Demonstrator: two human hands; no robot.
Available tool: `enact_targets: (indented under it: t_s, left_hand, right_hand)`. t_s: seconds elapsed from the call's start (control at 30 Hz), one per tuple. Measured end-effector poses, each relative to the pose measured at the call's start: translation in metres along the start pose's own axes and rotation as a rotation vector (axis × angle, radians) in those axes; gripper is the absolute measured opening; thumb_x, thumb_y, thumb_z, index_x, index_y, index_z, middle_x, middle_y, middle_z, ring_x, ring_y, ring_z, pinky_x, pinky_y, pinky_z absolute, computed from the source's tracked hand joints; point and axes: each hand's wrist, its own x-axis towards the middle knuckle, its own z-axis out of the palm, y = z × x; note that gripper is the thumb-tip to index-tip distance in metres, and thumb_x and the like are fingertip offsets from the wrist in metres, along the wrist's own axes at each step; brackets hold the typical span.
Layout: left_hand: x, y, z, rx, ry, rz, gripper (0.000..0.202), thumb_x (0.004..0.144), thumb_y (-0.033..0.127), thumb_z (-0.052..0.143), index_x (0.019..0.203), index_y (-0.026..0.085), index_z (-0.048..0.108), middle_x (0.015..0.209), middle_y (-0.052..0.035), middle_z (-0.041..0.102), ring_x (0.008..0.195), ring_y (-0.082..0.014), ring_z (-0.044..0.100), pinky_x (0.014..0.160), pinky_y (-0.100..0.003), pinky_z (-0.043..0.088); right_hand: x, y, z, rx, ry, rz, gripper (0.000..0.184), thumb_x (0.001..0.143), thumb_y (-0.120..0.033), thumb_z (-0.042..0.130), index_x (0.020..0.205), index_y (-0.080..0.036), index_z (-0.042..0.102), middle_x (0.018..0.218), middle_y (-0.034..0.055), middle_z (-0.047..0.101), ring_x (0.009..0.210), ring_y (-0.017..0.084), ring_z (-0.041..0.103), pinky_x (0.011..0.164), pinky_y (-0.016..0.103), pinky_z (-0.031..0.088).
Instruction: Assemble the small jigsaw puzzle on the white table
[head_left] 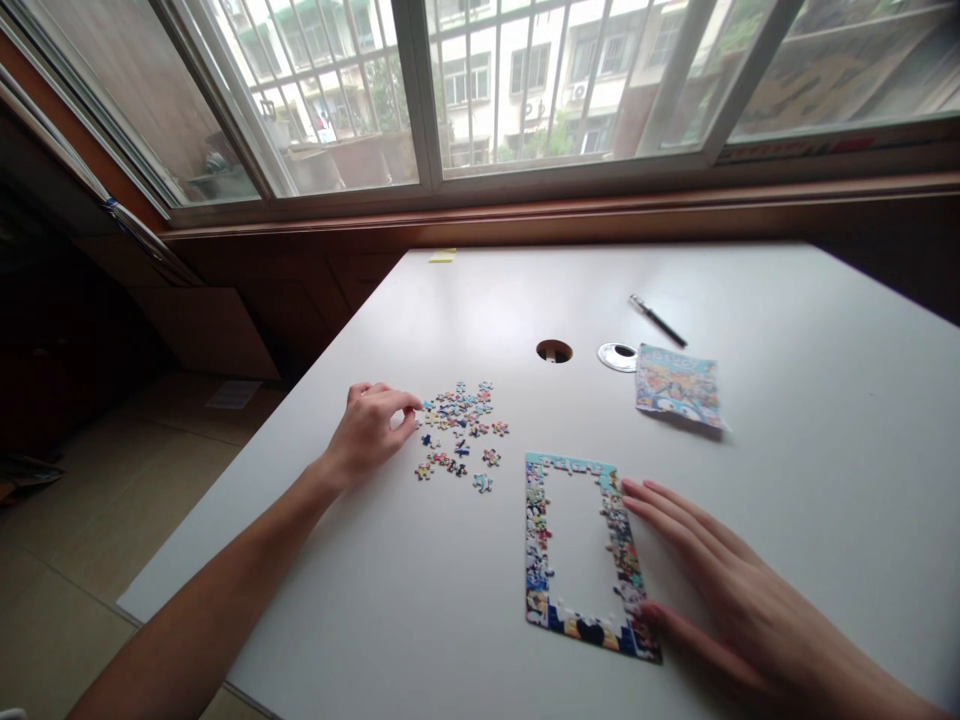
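Note:
My left hand (373,432) is at the left edge of a pile of loose jigsaw puzzle pieces (459,412). Its thumb and index finger pinch together at what looks like a small puzzle piece, mostly hidden by the fingertips. To the right of the pile lies a rectangular puzzle border (535,540), joined all the way round, with the white tabletop showing through its middle. My right hand (712,580) rests flat beside the border, fingers stretched out, fingertips and thumb touching its right edge.
A printed picture packet (679,387) lies beyond the border, next to a metal ring cover (617,357). Further back is a black pen (660,322). A round hole (554,351) opens in the white table (480,310). A yellow sticker (442,256) marks the far edge, below the window.

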Motion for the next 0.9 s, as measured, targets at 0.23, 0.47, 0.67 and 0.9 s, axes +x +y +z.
enact_targets:
  t_s: [0.23, 0.47, 0.67, 0.9]
  left_hand:
    - [0.000, 0.002, 0.001, -0.026, -0.034, 0.023, 0.029, 0.093, 0.021, 0.048, 0.117, 0.028, 0.063, 0.117, -0.0014, 0.069, 0.114, -0.0222, 0.058, 0.102, -0.041, 0.029]
    - [0.000, 0.003, -0.001, 0.024, 0.014, 0.003, 0.028, 0.090, 0.016, 0.051, 0.111, 0.028, 0.066, 0.103, -0.0008, 0.072, 0.104, -0.0216, 0.059, 0.102, -0.044, 0.025]
    - [-0.002, 0.010, -0.001, -0.036, -0.060, 0.172, 0.023, 0.089, 0.015, 0.053, 0.084, 0.025, 0.072, 0.106, 0.0002, 0.071, 0.107, -0.0210, 0.056, 0.100, -0.040, 0.028]
    - [-0.005, 0.019, 0.005, -0.088, -0.142, 0.232, 0.036, 0.089, 0.009, 0.044, 0.114, 0.027, 0.064, 0.123, 0.0004, 0.067, 0.121, -0.0214, 0.052, 0.107, -0.041, 0.024]
  right_hand:
    - [0.000, -0.001, -0.001, -0.014, -0.015, 0.000, 0.080, 0.087, -0.043, 0.060, 0.154, -0.024, 0.020, 0.159, 0.0097, 0.029, 0.143, 0.036, 0.032, 0.110, 0.054, 0.043]
    - [-0.001, -0.001, -0.001, -0.015, -0.016, 0.002, 0.080, 0.087, -0.043, 0.061, 0.154, -0.023, 0.022, 0.159, 0.0093, 0.029, 0.143, 0.036, 0.032, 0.110, 0.053, 0.043]
    - [0.000, 0.001, 0.000, -0.014, -0.004, -0.012, 0.081, 0.085, -0.044, 0.063, 0.154, -0.022, 0.024, 0.158, 0.0092, 0.030, 0.143, 0.036, 0.033, 0.110, 0.053, 0.043]
    - [0.000, 0.001, 0.001, -0.010, 0.000, -0.016, 0.080, 0.086, -0.043, 0.062, 0.154, -0.022, 0.024, 0.158, 0.0098, 0.031, 0.143, 0.035, 0.032, 0.110, 0.053, 0.043]
